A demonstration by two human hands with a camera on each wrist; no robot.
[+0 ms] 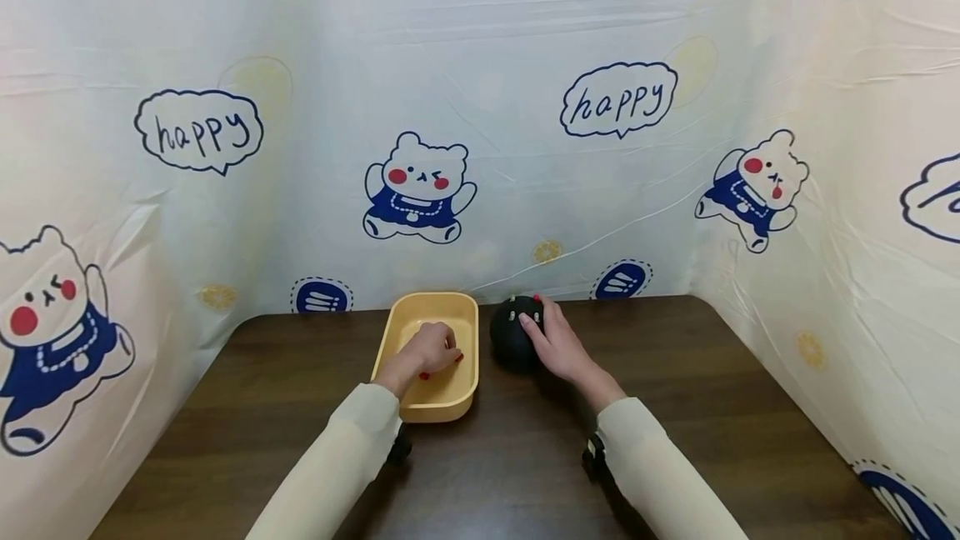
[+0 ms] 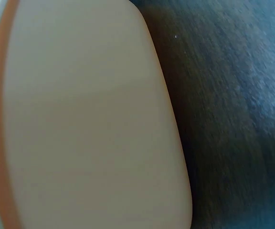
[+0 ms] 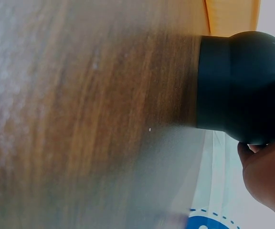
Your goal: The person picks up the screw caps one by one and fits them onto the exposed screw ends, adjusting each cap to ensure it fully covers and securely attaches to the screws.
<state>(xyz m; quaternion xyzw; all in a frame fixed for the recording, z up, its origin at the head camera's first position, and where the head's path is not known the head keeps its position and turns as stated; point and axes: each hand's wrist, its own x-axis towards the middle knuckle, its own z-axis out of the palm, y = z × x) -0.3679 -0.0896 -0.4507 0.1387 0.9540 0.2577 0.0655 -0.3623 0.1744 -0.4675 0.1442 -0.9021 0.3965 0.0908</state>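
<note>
In the head view my left hand reaches down into a yellow rectangular tray, with its fingers bent. Whether anything lies between those fingertips is hidden. The left wrist view shows only the tray's pale outer wall and no hand. Just right of the tray, a black rounded object with a short cylindrical base stands upright on the table; small light marks dot its top. My right hand grips it from the right side, thumb across the top. In the right wrist view part of that hand curves against the black dome.
The dark wooden table ends at a printed white curtain behind the tray and black object. The curtain also hangs along both sides. A dark wrist device is strapped under the right sleeve.
</note>
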